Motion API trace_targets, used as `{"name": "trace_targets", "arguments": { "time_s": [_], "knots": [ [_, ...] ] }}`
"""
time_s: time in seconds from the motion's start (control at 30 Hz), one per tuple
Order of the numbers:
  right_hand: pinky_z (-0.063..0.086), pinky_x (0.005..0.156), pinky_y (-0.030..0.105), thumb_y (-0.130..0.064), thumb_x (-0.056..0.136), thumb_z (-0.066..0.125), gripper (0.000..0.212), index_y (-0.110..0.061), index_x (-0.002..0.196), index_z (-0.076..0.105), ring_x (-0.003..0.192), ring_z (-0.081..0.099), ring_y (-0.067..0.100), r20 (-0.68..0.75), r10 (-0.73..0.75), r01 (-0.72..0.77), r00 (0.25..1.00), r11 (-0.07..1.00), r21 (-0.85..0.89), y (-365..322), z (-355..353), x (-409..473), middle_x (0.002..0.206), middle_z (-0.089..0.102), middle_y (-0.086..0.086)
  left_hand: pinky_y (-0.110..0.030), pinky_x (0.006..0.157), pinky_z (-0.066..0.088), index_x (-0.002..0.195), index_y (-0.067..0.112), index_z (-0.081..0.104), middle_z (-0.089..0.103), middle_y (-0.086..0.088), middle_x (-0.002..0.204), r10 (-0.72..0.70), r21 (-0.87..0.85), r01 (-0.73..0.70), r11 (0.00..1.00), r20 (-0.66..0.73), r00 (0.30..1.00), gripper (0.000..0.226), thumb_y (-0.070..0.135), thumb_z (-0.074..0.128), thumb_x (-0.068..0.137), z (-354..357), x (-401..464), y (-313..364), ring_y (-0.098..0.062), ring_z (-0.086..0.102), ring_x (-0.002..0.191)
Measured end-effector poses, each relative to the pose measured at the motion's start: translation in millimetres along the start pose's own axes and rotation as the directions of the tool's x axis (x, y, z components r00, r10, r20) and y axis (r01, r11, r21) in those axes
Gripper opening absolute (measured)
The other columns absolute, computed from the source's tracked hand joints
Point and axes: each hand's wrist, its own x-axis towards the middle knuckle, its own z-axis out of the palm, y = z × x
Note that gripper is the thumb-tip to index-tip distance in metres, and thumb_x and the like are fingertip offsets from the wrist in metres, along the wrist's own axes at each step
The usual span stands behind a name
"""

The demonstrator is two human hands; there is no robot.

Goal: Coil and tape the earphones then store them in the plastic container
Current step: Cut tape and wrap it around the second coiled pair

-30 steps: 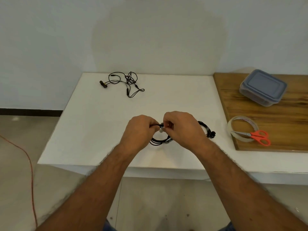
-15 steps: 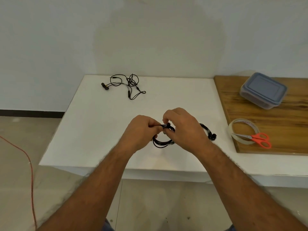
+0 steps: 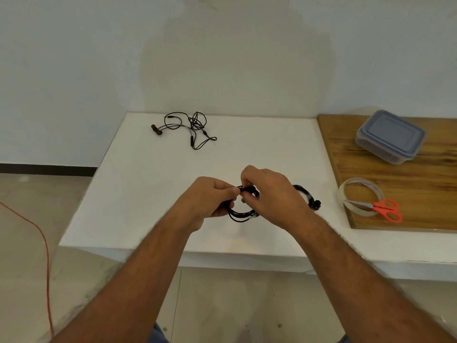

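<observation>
Both bare forearms are reaching forward and converging, the left hand [image 3: 210, 198] curling its fingers and pinching with thumb and forefinger at its right edge, the right hand [image 3: 270, 194] arching knuckles-up just beside it, its fingertips [image 3: 244, 173] bent down and pinching, almost touching the left.

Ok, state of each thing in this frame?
Coil: wound, held above table by both hands.
Left hand: pinching coil.
Right hand: pinching coil.
Far earphones: tangled, loose.
Container: lid on.
Tape roll: lying flat.
Scissors: closed, across roll.
</observation>
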Motion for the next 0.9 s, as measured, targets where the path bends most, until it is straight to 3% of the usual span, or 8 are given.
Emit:
{"name": "trace_targets", "arguments": {
  "time_s": [0.17,0.5,0.9],
  "knots": [
    [0.045,0.055,0.040,-0.013,0.089,0.060,0.014,-0.019,0.090,0.047,0.066,0.049,0.021,0.015,-0.001,0.001,1.000,1.000,-0.015,-1,0,0,0.072,0.057,0.001,-0.019,0.057,0.053,0.084,0.005,0.071,0.060,-0.003,0.065,-0.067,-0.031,0.067,0.997,0.012,0.998,0.017,0.016,0.062,0.094,2,0,0,-0.008,0.056,0.056],
    [0.042,0.056,0.038,-0.011,0.088,0.059,0.010,-0.014,0.091,0.050,0.066,0.048,0.023,0.026,-0.009,0.009,1.000,0.999,-0.031,-5,-1,0,0.071,0.056,0.003,-0.027,0.063,0.053,0.090,0.004,0.068,0.063,-0.001,0.063,-0.227,-0.121,0.246,0.962,0.153,0.962,0.016,0.018,0.063,0.093,-4,0,1,-0.011,0.059,0.057],
    [0.033,0.050,0.027,-0.005,0.084,0.061,0.010,-0.010,0.087,0.052,0.061,0.042,0.020,-0.025,-0.060,0.058,0.998,0.996,-0.065,-10,-2,0,0.066,0.049,0.000,-0.028,0.064,0.056,0.095,0.002,0.068,0.064,-0.001,0.064,-0.241,-0.183,0.280,0.942,0.211,0.947,0.018,0.019,0.063,0.092,-9,0,1,-0.011,0.061,0.058]
  ]
}}
